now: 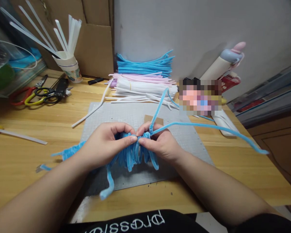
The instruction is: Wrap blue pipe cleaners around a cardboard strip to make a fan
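Note:
Between my two hands hangs a row of blue pipe cleaner loops (129, 158), joined along a twisted top strand. My left hand (106, 142) pinches the top strand between thumb and forefinger. Right beside it, my right hand (162, 142) grips the same strand, the two thumb tips nearly touching. Two long free ends stick out past my right hand: one rises and bends over, the other stretches far right. Another loose end dangles below my left hand. A blue fuzzy piece (72, 151) lies on the table, partly hidden by my left forearm.
A grey cutting mat (191, 155) lies under my hands. Behind it are bundles of blue (144, 66) and white pipe cleaners (143, 87). Scissors (45, 95) and a paper cup of white sticks (69, 66) stand at left. A glue stick (21, 136) lies nearer; a bottle (215, 66) leans at right.

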Demonstrator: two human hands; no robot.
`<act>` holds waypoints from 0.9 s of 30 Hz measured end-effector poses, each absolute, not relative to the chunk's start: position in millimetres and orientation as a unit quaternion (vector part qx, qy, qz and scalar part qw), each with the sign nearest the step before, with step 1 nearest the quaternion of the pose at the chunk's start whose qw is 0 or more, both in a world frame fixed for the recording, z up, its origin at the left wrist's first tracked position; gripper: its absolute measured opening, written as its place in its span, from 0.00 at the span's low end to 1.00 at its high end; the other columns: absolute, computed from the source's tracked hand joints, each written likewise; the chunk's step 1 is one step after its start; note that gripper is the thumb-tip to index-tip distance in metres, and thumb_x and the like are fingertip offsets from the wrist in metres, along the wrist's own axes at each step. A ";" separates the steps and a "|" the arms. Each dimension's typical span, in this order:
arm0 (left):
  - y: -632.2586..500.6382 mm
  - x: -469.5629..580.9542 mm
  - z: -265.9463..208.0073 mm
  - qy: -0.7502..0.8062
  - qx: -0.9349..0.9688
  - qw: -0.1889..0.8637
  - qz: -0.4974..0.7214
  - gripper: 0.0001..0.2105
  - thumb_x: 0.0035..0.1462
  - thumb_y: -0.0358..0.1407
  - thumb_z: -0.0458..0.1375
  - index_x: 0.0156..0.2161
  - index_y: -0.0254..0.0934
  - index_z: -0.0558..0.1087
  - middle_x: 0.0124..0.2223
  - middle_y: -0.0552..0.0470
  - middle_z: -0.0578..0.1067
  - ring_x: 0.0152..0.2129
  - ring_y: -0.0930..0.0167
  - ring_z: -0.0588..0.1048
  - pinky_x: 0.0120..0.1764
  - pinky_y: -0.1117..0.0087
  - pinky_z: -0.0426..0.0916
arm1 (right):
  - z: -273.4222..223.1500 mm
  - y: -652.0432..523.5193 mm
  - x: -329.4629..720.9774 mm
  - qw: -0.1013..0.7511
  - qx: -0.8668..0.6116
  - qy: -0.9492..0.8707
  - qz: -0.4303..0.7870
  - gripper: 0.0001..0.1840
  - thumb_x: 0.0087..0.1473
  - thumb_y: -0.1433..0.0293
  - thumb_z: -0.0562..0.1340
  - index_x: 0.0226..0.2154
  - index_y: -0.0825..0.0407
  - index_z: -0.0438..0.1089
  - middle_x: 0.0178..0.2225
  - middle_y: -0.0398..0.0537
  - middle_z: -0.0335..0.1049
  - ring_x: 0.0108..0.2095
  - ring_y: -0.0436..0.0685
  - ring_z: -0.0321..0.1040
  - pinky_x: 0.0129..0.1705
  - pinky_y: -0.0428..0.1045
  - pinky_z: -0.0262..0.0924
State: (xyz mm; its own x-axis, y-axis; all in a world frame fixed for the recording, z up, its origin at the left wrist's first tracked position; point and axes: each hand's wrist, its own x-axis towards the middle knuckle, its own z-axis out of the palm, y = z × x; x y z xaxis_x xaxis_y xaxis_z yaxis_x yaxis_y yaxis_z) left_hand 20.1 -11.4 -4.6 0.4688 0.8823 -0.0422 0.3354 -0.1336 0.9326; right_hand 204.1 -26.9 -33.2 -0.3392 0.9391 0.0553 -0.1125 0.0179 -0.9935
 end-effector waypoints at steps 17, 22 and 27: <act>-11.8 15.7 -5.8 0.281 0.892 0.111 0.335 0.02 0.56 0.29 0.57 0.33 0.36 0.68 0.31 0.54 0.75 0.30 0.73 0.72 0.43 0.65 0.60 | -36.1 -29.4 207.2 0.530 -0.278 -0.674 0.434 0.06 0.48 0.78 0.65 0.29 0.51 0.70 0.31 0.44 0.69 0.33 0.51 0.68 0.35 0.49 0.64; -13.1 16.6 -4.4 0.249 0.901 0.061 0.351 0.03 0.54 0.27 0.58 0.31 0.36 0.69 0.31 0.54 0.75 0.28 0.73 0.71 0.41 0.64 0.61 | -34.6 -30.2 209.8 0.527 -0.228 -0.739 0.354 0.09 0.49 0.80 0.62 0.32 0.52 0.70 0.33 0.46 0.69 0.35 0.52 0.68 0.37 0.50 0.64; -13.9 16.8 -4.1 0.237 0.902 0.042 0.359 0.03 0.54 0.27 0.58 0.32 0.37 0.70 0.30 0.54 0.76 0.28 0.73 0.72 0.41 0.65 0.61 | -34.9 -29.7 210.1 0.532 -0.212 -0.759 0.309 0.09 0.50 0.79 0.62 0.35 0.50 0.69 0.33 0.46 0.69 0.35 0.51 0.69 0.37 0.50 0.65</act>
